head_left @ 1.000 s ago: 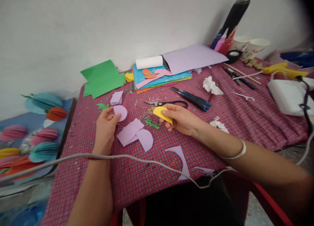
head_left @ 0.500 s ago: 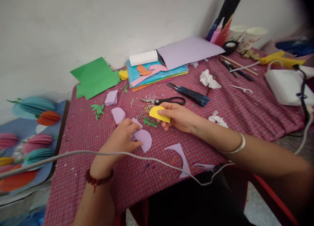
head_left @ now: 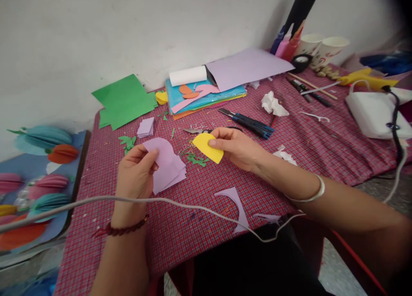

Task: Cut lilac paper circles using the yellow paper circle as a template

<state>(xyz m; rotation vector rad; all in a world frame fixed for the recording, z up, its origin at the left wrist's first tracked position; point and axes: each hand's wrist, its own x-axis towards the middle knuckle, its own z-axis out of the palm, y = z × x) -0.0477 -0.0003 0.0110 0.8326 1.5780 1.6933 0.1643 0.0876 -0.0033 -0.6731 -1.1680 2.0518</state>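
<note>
My left hand (head_left: 137,169) pinches a purple paper piece (head_left: 165,158) with a rounded edge between thumb and fingers. More purple paper sheets (head_left: 177,176) with straight corners show behind its right side; I cannot tell whether they are held with it. My right hand (head_left: 233,146) grips a yellow paper piece (head_left: 207,146), curved along its upper left edge, thumb on top. Just behind that hand lie black-handled scissors (head_left: 193,130), partly hidden. Green paper scraps (head_left: 197,159) and thin shreds are on the cloth between my hands.
A white cable (head_left: 180,205) crosses in front of my left wrist. Box cutters (head_left: 247,122), a purple paper stack (head_left: 146,127), green sheets (head_left: 125,101) and a purple offcut (head_left: 236,206) lie around. Yellow glue gun (head_left: 367,78) and paper cups (head_left: 331,49) stand at the right.
My left hand has lifted the rounded purple paper from the cloth and turned, moving left and up. The yellow paper has tilted in my right hand, which has barely shifted.
</note>
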